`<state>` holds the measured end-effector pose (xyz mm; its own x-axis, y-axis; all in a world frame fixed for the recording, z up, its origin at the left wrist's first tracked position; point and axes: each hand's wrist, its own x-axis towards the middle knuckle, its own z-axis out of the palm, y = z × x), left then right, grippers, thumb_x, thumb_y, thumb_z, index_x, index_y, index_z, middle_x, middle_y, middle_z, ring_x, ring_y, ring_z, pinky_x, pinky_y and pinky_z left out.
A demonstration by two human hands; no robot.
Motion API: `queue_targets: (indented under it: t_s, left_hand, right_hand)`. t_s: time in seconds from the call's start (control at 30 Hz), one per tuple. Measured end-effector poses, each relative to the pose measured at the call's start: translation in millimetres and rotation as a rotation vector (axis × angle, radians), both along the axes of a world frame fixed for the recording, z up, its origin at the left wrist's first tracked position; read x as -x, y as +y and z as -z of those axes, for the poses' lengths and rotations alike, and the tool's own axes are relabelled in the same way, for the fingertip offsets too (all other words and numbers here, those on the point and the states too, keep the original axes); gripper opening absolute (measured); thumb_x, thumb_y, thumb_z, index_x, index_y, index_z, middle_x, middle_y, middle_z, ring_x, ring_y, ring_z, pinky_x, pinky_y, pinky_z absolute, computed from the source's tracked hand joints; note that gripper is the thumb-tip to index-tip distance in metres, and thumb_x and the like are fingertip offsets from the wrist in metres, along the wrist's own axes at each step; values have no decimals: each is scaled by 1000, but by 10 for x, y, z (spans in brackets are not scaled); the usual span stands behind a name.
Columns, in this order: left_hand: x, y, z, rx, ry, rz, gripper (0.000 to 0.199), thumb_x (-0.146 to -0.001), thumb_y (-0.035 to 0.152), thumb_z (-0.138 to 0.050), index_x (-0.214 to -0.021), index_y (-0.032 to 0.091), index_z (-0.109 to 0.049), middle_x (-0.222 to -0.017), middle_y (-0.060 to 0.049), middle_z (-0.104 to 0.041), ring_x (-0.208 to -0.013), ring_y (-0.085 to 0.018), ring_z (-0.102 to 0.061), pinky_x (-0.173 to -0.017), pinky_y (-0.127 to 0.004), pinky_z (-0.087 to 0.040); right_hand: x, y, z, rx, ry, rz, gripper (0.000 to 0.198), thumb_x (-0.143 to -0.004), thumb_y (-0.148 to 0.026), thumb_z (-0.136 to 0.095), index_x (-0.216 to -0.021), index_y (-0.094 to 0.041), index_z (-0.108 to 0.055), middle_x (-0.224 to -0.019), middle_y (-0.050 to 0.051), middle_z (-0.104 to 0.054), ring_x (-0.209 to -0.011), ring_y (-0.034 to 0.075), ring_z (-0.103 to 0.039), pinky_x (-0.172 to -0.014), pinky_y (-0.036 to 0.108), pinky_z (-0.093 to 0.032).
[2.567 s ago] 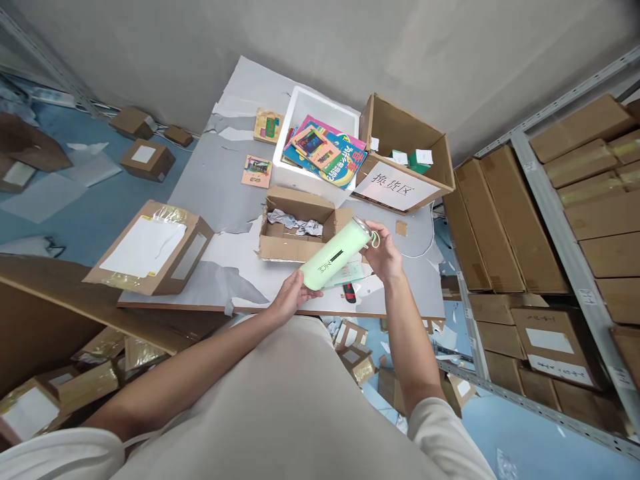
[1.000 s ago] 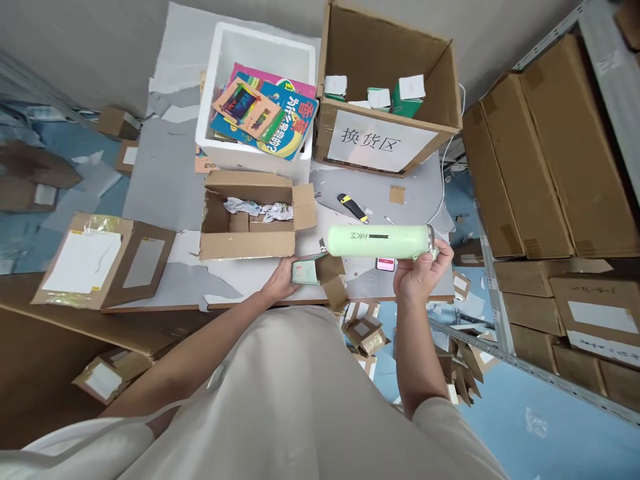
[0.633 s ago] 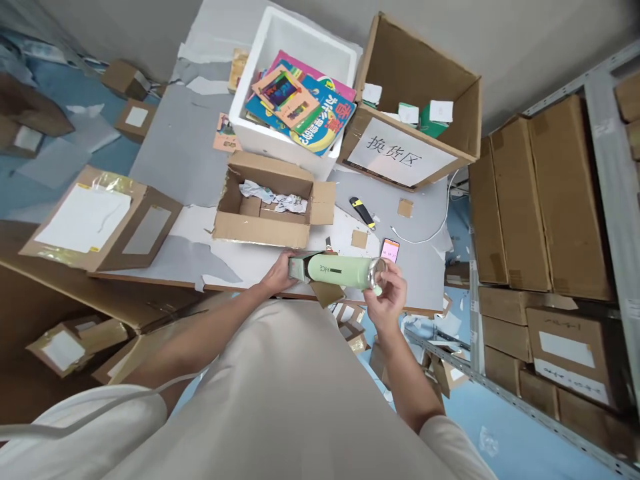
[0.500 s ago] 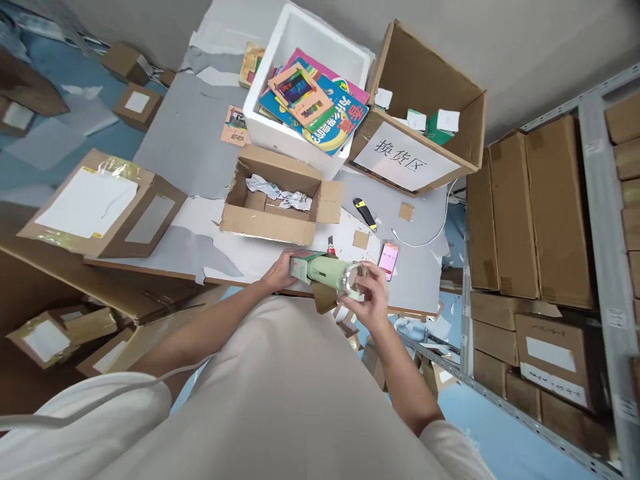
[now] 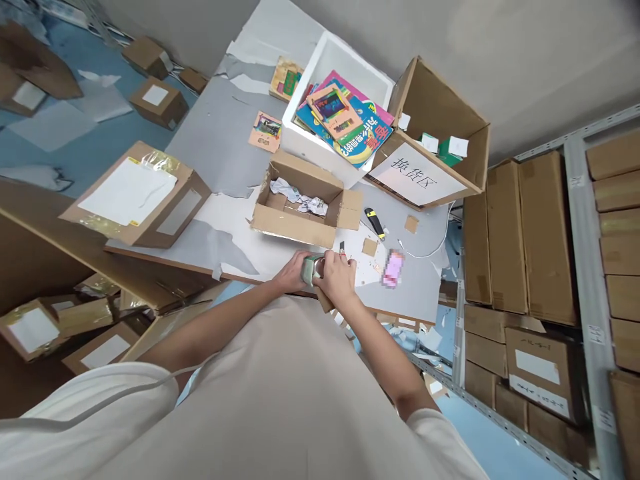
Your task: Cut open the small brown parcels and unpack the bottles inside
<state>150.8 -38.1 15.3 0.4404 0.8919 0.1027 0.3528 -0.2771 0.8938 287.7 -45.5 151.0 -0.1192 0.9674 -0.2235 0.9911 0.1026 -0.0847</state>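
Observation:
Close in front of my body, at the table's front edge, my left hand [image 5: 293, 273] is closed round a small green carton [image 5: 308, 269]. My right hand [image 5: 339, 277] is curled at the carton's open end, on the end of a pale green bottle [image 5: 319, 265]. Most of the bottle is inside the carton, and my fingers cover much of the rest. Brown cardboard [image 5: 324, 300] hangs below the carton, partly hidden by my right hand. Just beyond my hands stands an open cardboard box [image 5: 295, 225] with crumpled paper [image 5: 300, 197] in it.
A white foam box [image 5: 320, 150] holds several books. Beside it is a large carton [image 5: 440, 183] with a handwritten label. A taped parcel [image 5: 183, 207] sits at left. A black and yellow cutter [image 5: 375, 223] and a blurred pink phone [image 5: 393, 268] lie at right. Shelving [image 5: 583, 267] stands to the right.
My right hand has moved left, and the bottle has slid from mostly outside the carton to mostly inside it. The camera view has shifted slightly.

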Motion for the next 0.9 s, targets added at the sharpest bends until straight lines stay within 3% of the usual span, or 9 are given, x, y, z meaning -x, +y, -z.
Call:
queue_targets:
  t_s: [0.13,0.23,0.33,0.47,0.53,0.63,0.7,0.9]
  left_hand:
    - [59,-22,-138,3,-45,35,90,-57,41,-80,-131,15,-35,-128,-17,-48,-123,-32,-48,-103,-48,-43]
    - [184,-7,-184,36,-57,23,94,-55,41,-81,-132,16,-34,-128,-17,-48,-120,-31,-51,-100,-46,-45]
    - [306,37,-226,72,-31,38,94,-53,39,-82,-132,18,-35,-126,-15,-50,-117,-31,-53,-98,-45,-46]
    - [400,112,-317,87,2,86,96,-51,39,-82,-132,18,-35,-126,-15,-51,-117,-32,-54,-97,-45,-47]
    - [416,142,-358,83,12,94,94,-53,39,-81,-132,18,-35,-126,-15,-52,-116,-32,-54,-96,-44,-47]
    - [408,162,-393,64,23,136,83,-59,39,-78,-129,18,-38,-125,-14,-53,-114,-30,-55,-95,-44,-47]
    - [390,162,-408,43,24,156,78,-61,38,-77,-127,17,-40,-123,-14,-53,-114,-30,-55,-96,-44,-47]
    - [375,147,-435,69,18,181,72,-63,39,-77,-123,19,-43,-119,-12,-55,-111,-29,-56,-93,-43,-48]
  right_hand:
    - [-17,-21,-166,70,236,-96,29,-79,-34,-69,-100,-20,-55,-105,15,-62,-101,31,-55,-86,46,-45]
    - [-218,-137,-234,-27,535,-61,34,-83,-27,-59,-116,-22,-52,-124,12,-57,-113,26,-55,-94,43,-46]
    - [-402,-292,-136,-97,624,22,54,-84,-10,-43,-137,-21,-40,-134,13,-52,-119,22,-54,-100,42,-45]
    - [-421,-397,103,70,556,-256,70,-74,-7,-53,-142,-23,-40,-149,12,-39,-136,26,-39,-108,46,-39]
    - [-348,-382,182,34,550,-301,64,-75,-16,-62,-137,-22,-46,-150,13,-37,-139,30,-33,-111,50,-35]
    - [-202,-283,238,-93,616,-136,45,-86,-29,-57,-130,-21,-51,-134,14,-54,-129,28,-47,-105,48,-42]
    - [-119,-186,249,-137,632,-51,43,-90,-32,-54,-131,-20,-50,-126,14,-58,-120,26,-53,-100,45,-46]
    - [-122,7,218,-78,599,-147,29,-91,-32,-53,-117,-24,-61,-123,11,-57,-119,25,-51,-102,46,-43]
